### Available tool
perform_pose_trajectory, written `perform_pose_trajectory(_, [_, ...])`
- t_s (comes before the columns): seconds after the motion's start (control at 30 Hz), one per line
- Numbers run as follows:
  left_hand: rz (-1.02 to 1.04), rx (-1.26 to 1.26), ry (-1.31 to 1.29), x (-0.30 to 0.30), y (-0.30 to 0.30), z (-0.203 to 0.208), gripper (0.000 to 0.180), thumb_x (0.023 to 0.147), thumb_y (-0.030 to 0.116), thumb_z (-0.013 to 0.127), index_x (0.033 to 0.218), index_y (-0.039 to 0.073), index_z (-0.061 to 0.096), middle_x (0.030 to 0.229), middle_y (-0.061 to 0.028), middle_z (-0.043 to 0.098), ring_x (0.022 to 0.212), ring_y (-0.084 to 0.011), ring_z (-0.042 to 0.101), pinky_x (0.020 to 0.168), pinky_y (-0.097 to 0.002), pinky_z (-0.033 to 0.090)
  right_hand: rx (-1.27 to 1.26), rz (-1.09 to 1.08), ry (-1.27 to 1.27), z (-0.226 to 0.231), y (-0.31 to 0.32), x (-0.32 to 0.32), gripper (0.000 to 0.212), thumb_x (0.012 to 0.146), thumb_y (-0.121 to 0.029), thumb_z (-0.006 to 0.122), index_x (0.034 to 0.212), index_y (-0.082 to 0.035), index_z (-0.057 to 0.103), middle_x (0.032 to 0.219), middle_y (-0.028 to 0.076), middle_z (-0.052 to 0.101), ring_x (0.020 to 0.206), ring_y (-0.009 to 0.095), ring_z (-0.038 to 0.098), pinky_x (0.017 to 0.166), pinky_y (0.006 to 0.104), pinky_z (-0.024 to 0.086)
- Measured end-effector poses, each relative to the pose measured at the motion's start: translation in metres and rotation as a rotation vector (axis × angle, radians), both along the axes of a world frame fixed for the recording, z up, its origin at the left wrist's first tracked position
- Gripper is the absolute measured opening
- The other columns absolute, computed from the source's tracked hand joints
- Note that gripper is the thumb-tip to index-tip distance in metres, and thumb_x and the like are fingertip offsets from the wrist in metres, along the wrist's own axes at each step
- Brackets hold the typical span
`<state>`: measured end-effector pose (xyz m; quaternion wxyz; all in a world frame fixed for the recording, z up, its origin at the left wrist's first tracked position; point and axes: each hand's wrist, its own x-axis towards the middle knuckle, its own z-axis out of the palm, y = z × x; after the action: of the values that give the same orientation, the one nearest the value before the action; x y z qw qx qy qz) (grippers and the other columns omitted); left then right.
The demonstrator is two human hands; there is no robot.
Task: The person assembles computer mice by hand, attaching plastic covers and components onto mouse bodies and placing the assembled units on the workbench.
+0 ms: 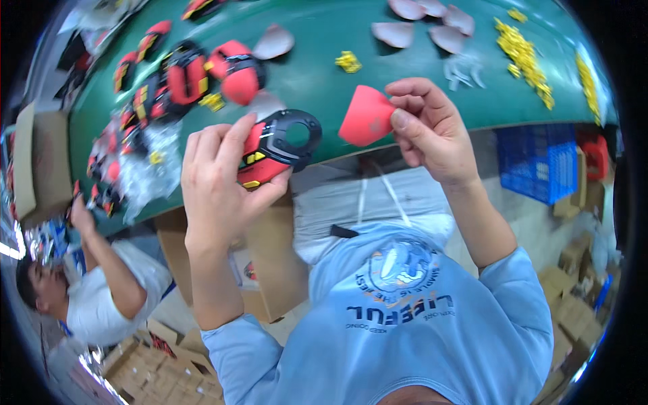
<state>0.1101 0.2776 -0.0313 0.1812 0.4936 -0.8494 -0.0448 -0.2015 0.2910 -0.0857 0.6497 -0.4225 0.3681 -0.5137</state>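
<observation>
My left hand [219, 179] grips a red-and-black plastic assembly [266, 167] with yellow accents and an open black ring on its right side. To the right, my right hand [435, 131] pinches a curved red plastic shell [364, 116] between thumb and fingers. The shell and the assembly are apart, both held above the near edge of the green table [324, 91]. A pale shell piece [265, 106] lies just beyond my left hand. Past it sits another red-and-black unit [236, 67].
Several similar units [185, 74] crowd the table's left, beside clear plastic bags [152, 179]. Pale curved shells [393, 34], clear pieces [464, 71] and yellow parts [523, 57] lie at the far right. A co-worker [111, 290] is at left; a blue crate [536, 162] stands right.
</observation>
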Motion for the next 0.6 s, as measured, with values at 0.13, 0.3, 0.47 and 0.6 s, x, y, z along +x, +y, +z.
perform_pose_trajectory(0.13, [-0.158,0.048,0.060,-0.054,-0.019,-0.032,0.074,0.066,0.029,0.091,0.133,0.005,0.071,0.111,-0.0130,0.067,0.102,-0.0339,0.063,0.090,-0.0463,0.053,0.027,0.015,0.102,-0.008,0.002,-0.023,0.032,0.108,-0.016,0.071,0.137,-0.003,0.069,0.102,0.004,0.072,0.062,0.002,0.057,0.053,0.0181,0.046])
perform_pose_trajectory(0.3, [-0.258,0.101,0.122,-0.092,-0.038,-0.069,0.072,0.065,0.032,0.091,0.130,0.006,0.073,0.113,-0.0139,0.065,0.104,-0.0348,0.060,0.092,-0.0478,0.052,-0.473,-0.068,0.929,-0.036,-0.008,-0.048,0.028,0.098,-0.018,0.077,0.126,-0.015,0.078,0.111,0.011,0.075,0.091,0.028,0.074,0.079,0.0396,0.061])
perform_pose_trajectory(0.47, [-0.256,0.090,0.185,-0.100,-0.040,-0.088,0.071,0.066,0.035,0.092,0.130,0.008,0.074,0.118,-0.0122,0.063,0.109,-0.0340,0.056,0.095,-0.0470,0.049,-0.724,-0.058,1.133,-0.036,-0.013,-0.053,0.033,0.096,-0.032,0.080,0.126,-0.017,0.076,0.134,0.009,0.070,0.095,0.028,0.074,0.084,0.0399,0.062])
perform_pose_trajectory(0.6, [-0.257,0.088,0.221,-0.098,-0.039,-0.094,0.073,0.065,0.036,0.093,0.131,0.008,0.074,0.119,-0.0117,0.063,0.110,-0.0340,0.056,0.098,-0.0467,0.047,-0.792,0.076,1.088,-0.037,-0.029,-0.057,0.046,0.091,-0.044,0.082,0.129,-0.019,0.075,0.131,0.003,0.075,0.094,0.027,0.073,0.082,0.0400,0.062])
